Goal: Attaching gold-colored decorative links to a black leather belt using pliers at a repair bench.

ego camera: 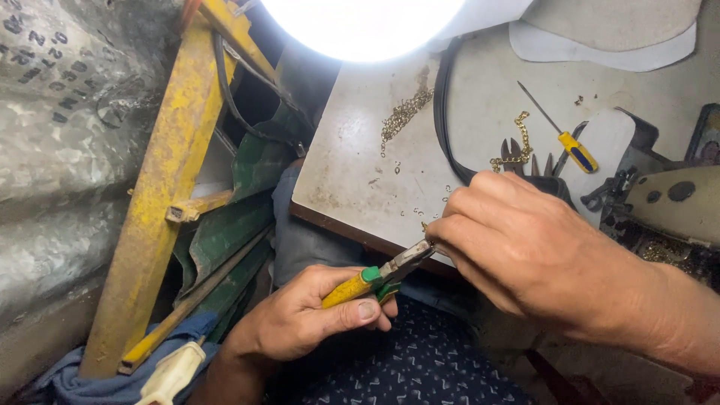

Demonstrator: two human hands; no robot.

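The left hand [304,315] is clenched around the yellow-and-green handles of a pair of pliers [379,277], thumb laid along the upper handle; the metal nose of the tool points up and to the right, ending at the fingertips of the right hand. The right hand [517,244] is closed in a pinch at the plier tips, holding something too small to identify, just over the near edge of the white desk [352,165]. Small gold links lie scattered on the desk surface directly beyond that hand. Farther beyond it, a loose pile of gold chain [405,112] rests on the desk, and a second length of gold chain [517,142] lies beside a black cord [442,112] that curves across the surface. A yellow-and-blue screwdriver [574,148] lies beyond the right hand's knuckles, next to a second pair of pliers [514,157]. To the left of the left hand stands a worn yellow frame [161,187]. A bright lamp [364,22] glares above the desk.
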